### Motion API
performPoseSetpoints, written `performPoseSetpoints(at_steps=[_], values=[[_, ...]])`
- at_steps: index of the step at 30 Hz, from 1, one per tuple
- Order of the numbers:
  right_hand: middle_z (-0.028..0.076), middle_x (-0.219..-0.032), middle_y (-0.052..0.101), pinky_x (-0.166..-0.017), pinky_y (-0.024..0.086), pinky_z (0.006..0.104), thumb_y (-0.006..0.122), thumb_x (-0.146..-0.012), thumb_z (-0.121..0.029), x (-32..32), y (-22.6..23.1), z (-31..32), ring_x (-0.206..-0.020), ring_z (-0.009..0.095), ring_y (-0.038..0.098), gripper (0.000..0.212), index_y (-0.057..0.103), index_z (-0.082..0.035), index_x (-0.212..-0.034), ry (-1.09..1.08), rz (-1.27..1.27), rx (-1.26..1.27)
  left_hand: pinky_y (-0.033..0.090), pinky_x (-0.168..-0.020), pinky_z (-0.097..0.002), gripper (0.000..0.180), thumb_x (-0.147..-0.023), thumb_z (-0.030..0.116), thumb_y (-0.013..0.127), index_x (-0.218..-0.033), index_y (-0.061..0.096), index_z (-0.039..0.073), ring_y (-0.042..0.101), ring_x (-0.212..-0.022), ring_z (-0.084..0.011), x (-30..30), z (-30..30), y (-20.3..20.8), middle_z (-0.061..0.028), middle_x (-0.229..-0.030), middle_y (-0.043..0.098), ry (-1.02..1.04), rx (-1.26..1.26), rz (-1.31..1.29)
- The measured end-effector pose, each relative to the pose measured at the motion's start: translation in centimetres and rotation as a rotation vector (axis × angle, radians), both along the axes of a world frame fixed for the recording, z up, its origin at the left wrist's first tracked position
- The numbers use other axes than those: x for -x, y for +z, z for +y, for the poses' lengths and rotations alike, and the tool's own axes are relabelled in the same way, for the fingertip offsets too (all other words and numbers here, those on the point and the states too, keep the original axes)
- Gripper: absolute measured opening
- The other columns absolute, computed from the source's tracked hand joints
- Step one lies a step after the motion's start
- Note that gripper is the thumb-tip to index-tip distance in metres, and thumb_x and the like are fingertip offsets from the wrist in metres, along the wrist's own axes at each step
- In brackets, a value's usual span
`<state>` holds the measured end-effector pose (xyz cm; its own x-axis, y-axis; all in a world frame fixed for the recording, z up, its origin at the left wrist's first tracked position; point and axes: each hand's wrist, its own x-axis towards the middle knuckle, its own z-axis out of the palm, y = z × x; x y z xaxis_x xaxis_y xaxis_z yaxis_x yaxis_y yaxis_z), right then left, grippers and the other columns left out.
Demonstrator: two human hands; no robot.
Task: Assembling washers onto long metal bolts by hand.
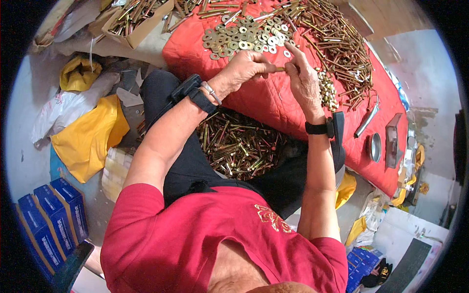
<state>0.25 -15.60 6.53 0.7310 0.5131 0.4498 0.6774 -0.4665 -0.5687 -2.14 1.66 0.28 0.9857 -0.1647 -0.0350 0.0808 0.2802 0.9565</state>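
Note:
My left hand (pixel 245 71) is closed in a pinch on a thin yellowish bolt (pixel 280 69), most of it hidden by the fingers. At its other end, the thumb and curled fingers of my right hand (pixel 304 83) close round the tip, while the index finger points up and away. Whether a nut or washer sits on that tip is hidden. Just beyond both hands, flat metal washers (pixel 234 39) lie spread on a red padded cloth (pixel 259 105). Small brass-coloured nuts (pixel 326 90) are heaped right of my right hand.
Long bolts (pixel 342 49) pile up at the far right, and more fill a cardboard box (pixel 132 36). Between my legs lies a heap of bolts (pixel 244 146). A metal tool (pixel 367 117) and a round metal dish (pixel 374 147) rest at right. Blue boxes (pixel 53 219) stand lower left.

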Motion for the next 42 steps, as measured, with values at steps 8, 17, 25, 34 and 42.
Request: performPoseSetpoints(at_steps=[8,17,25,34,42], values=[[0.010,-0.066,0.054,-0.056,0.044,0.0333,0.057,-0.086,-0.009,-0.1,0.2,-1.0,-0.059,0.024,0.054,0.037,0.052,-0.009,-0.123,-0.051,0.230,0.056,0.033,-0.045,-0.0181,0.012,-0.083,0.020,0.067,-0.078,0.067,0.009,0.047,-0.050,-0.0021,0.4,-0.4,0.1,0.0032,-0.063,0.059,-0.063,0.055,0.031],[0.007,-0.075,0.056,-0.063,0.047,0.0308,0.061,-0.082,-0.005,-0.2,0.3,-1.4,-0.067,0.021,0.056,0.043,0.051,-0.009,-0.124,-0.133,0.583,-0.058,0.030,-0.042,-0.0164,0.015,-0.081,0.023,0.069,-0.077,0.067,0.009,0.046,-0.048,-0.0020,0.7,-0.3,0.0,0.0042,-0.062,0.057,-0.113,0.109,0.041],[0.003,-0.060,0.049,-0.054,0.042,0.0264,0.056,-0.089,-0.013,-0.7,0.1,-1.9,-0.056,0.011,0.051,0.038,0.049,-0.005,-0.125,-0.056,0.530,-0.114,0.034,-0.045,-0.0173,0.016,-0.084,0.025,0.067,-0.082,0.068,0.009,0.047,-0.051,-0.0020,0.7,-0.7,0.6,0.0052,-0.063,0.056,-0.126,0.057,0.069],[0.020,-0.087,0.059,-0.068,0.048,0.0421,0.053,-0.086,-0.014,-11.0,-4.0,-9.4,-0.077,0.037,0.059,0.017,0.059,-0.002,-0.095,-0.427,-0.276,0.196,0.049,-0.066,-0.0296,0.027,-0.085,0.030,0.059,-0.093,0.069,0.006,0.063,-0.073,-0.0158,-5.8,6.7,2.2,-0.0084,-0.081,0.068,0.361,-0.837,-0.324],[0.011,-0.092,0.059,-0.068,0.052,0.0421,0.051,-0.083,-0.015,-15.7,-6.9,-10.0,-0.086,0.031,0.060,0.011,0.059,-0.013,-0.090,-0.666,-0.386,0.807,0.045,-0.087,-0.0416,0.025,-0.075,0.019,0.063,-0.094,0.064,0.003,0.059,-0.094,-0.0364,-12.8,14.2,-2.2,-0.0199,-0.095,0.063,0.554,-1.769,-0.459]])
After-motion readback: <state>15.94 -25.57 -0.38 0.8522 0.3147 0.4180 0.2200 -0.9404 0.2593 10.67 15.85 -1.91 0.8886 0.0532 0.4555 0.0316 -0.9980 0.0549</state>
